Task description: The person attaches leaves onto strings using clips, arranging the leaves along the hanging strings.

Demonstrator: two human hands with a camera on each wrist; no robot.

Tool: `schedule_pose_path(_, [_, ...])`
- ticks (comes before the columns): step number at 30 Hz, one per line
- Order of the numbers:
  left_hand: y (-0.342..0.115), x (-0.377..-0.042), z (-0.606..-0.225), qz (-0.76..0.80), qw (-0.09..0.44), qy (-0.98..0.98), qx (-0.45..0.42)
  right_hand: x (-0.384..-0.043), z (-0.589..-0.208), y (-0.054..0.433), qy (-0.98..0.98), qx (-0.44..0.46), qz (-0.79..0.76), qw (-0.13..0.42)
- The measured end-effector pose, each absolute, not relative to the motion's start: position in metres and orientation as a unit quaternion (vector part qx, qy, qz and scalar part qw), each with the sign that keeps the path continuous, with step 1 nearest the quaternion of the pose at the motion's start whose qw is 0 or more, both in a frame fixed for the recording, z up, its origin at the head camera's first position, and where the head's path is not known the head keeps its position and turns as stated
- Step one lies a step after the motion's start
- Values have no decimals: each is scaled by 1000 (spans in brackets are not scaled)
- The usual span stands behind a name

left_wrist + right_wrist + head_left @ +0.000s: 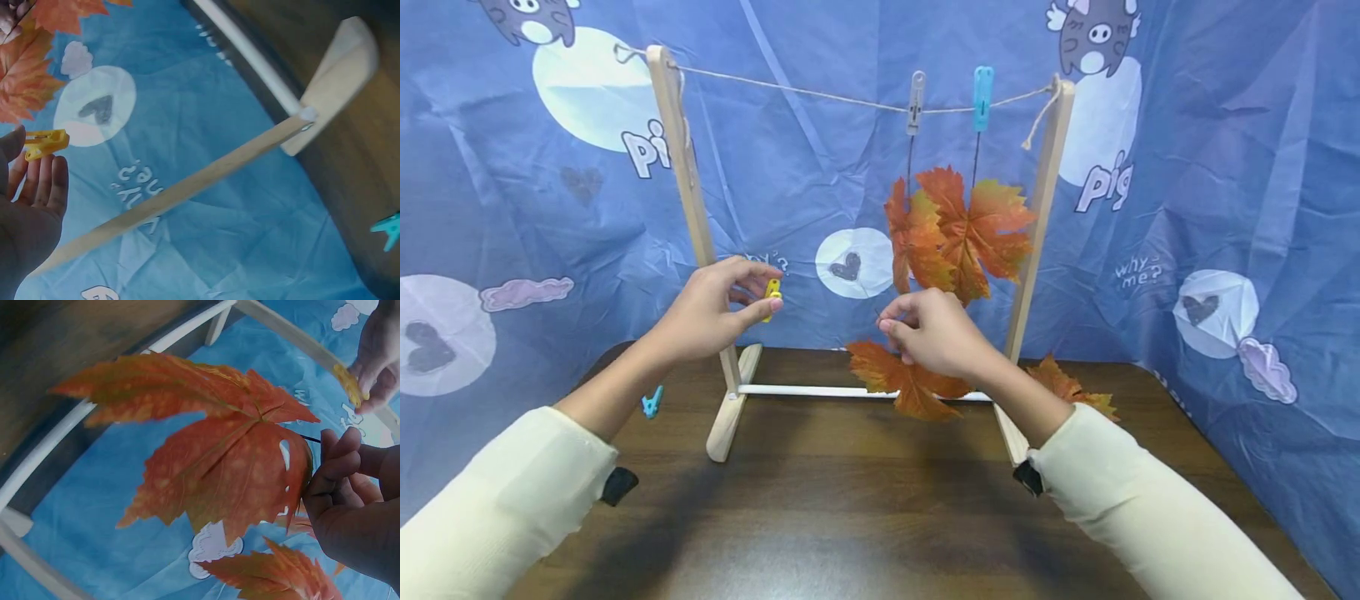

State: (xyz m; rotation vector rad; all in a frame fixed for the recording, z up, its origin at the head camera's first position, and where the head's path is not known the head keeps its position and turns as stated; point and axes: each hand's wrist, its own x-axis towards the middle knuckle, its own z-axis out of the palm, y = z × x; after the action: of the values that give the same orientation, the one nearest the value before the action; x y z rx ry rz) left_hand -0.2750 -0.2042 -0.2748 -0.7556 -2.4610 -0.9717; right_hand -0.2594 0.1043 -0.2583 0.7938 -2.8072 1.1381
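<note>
Here's the left hand (715,308) at nine o'clock, pinching a yellow clothespin (772,292) between thumb and fingers; whether its jaws are parted, I can't tell. Just past the centre, towards four, the right hand (943,333) pinches the thin stem (310,438) of an orange artificial maple leaf (913,387), the blade hanging towards five!

For my money, good handling here means a light pinch low on the stem, its end standing free of the fingertips, and the yellow clothespin squeezed at its tails, mouth square to stem and cord together.

Outward now: the sagging cord (790,86) crosses at twelve, tied to a wooden stand (1045,192). A grey clothespin (916,104) just past twelve and a blue clothespin (982,98) at one each grip a leaf stem, those two leaves (973,229) overlapping below. A spare leaf (1063,383) lies near four, a turquoise clothespin (652,402) at eight on the dark table (820,517).

And the lettering? The blue backdrop (820,167) reads "pig" at two, a part-hidden "pi" at ten, "why me?" at three. No brand I can read on any clothespin.
</note>
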Motion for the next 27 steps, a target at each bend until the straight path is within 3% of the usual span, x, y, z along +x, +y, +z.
schedule_pose_path(21, [-177, -290, -193, -354, 302, -844, -267, -269, -222, 64, -876, 193, 434, 83])
schedule_pose_path(27, [-162, -291, -175, -360, 331, -833, -260, -275, -215, 59, -864, 170, 467, 83])
